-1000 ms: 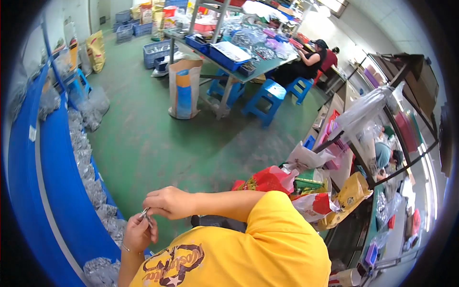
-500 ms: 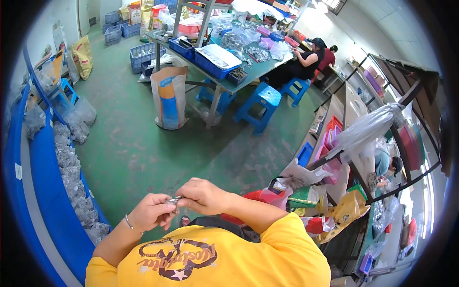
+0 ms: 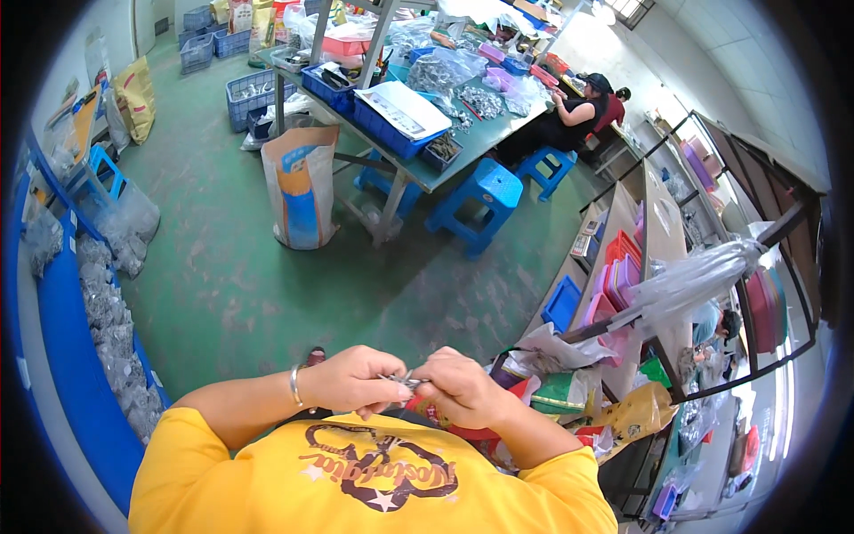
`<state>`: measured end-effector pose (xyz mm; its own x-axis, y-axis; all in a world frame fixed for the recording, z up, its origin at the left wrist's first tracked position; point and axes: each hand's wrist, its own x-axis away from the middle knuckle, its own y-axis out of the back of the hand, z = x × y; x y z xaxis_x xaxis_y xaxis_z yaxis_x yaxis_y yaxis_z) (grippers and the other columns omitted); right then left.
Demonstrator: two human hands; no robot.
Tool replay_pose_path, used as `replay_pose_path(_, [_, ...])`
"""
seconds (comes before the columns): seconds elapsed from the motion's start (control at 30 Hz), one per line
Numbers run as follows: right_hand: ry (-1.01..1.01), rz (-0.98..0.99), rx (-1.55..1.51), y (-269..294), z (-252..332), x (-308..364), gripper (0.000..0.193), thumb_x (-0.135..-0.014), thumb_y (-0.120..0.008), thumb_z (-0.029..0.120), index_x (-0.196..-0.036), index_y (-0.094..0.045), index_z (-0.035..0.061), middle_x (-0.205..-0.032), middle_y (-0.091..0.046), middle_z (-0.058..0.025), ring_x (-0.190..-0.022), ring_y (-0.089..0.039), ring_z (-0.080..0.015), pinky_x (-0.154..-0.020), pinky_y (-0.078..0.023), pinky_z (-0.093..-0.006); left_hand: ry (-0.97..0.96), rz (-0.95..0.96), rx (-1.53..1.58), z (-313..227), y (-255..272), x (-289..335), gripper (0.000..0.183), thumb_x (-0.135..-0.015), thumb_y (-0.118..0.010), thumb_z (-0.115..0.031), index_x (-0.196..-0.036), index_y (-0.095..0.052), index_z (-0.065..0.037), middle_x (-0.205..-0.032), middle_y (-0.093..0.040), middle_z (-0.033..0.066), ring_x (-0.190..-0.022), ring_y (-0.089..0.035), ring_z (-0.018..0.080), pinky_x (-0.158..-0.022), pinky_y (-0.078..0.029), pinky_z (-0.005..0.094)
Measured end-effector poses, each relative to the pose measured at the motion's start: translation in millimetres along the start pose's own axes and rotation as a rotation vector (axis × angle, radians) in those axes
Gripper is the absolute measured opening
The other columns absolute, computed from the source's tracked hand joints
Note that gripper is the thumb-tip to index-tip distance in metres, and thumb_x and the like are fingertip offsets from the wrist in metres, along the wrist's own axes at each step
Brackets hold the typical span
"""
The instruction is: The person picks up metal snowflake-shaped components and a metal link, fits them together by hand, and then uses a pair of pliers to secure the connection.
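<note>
My left hand and my right hand meet in front of my chest, above my yellow shirt. Both pinch a small silvery metal part between their fingertips. A thin bracelet rings my left wrist. The part is mostly hidden by my fingers, so its shape is unclear.
A blue table edge with clear bags of small parts runs along my left. Ahead stand an upright sack, blue stools and a long work table where another person sits. Shelves with coloured bins and bags lie at my right.
My view has swung right, away from the blue table. My hands have come together at the middle, both now on the small metal part, which my left hand held beside the table a second ago.
</note>
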<state>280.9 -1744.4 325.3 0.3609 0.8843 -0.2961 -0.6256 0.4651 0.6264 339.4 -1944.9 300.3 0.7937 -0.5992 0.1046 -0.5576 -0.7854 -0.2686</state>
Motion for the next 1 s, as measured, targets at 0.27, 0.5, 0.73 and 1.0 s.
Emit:
replay_pose_path(0.27, [-0.152, -0.001, -0.003, 57, -48, -77, 0.012, -0.085, -0.055, 0.014, -0.085, -0.058, 0.0023, -0.071, -0.056, -0.0114, -0.065, -0.053, -0.0275, -0.062, -0.043, -0.0339, 0.103, 0.201, 0.213, -47, 97, -65, 0.021, -0.09, -0.049, -0.018, -0.082, -0.054, 0.0, -0.054, -0.049, 0.0028, -0.043, -0.049, 0.0087, -0.041, -0.036, 0.0192])
replay_pose_path(0.5, [-0.526, -0.196, -0.151, 106, -73, -86, 0.018, -0.09, -0.05, 0.018, -0.083, -0.057, 0.0018, -0.065, -0.052, -0.0078, -0.054, -0.048, -0.0179, -0.053, -0.04, -0.0278, 0.107, 0.361, 0.413, -63, 135, -148, 0.018, -0.091, -0.048, -0.016, -0.087, -0.054, 0.001, -0.063, -0.053, 0.0057, -0.045, -0.05, 0.0101, -0.042, -0.037, 0.02])
replay_pose_path(0.73, [-0.742, -0.442, -0.784, 160, -140, -56, 0.023, -0.092, -0.048, 0.019, -0.079, -0.054, 0.0007, -0.06, -0.043, 0.0025, -0.049, -0.035, -0.004, -0.045, -0.027, -0.0204, 0.291, 0.287, 0.336, -82, 142, -256, 0.018, -0.088, -0.052, -0.016, -0.084, -0.054, 0.001, -0.053, -0.047, 0.0031, -0.037, -0.039, 0.0081, -0.039, -0.036, 0.022])
replay_pose_path(1.0, [-0.454, -0.397, 0.219, 276, -220, -18, 0.011, -0.08, -0.06, 0.011, -0.088, -0.057, 0.0026, -0.081, -0.06, -0.0134, -0.072, -0.055, -0.0313, -0.063, -0.044, -0.0354, 0.431, 0.234, 0.397, -103, 135, -407, 0.024, -0.088, -0.044, -0.018, -0.073, -0.052, -0.001, -0.046, -0.041, 0.0031, -0.033, -0.034, 0.0109, -0.036, -0.036, 0.0245])
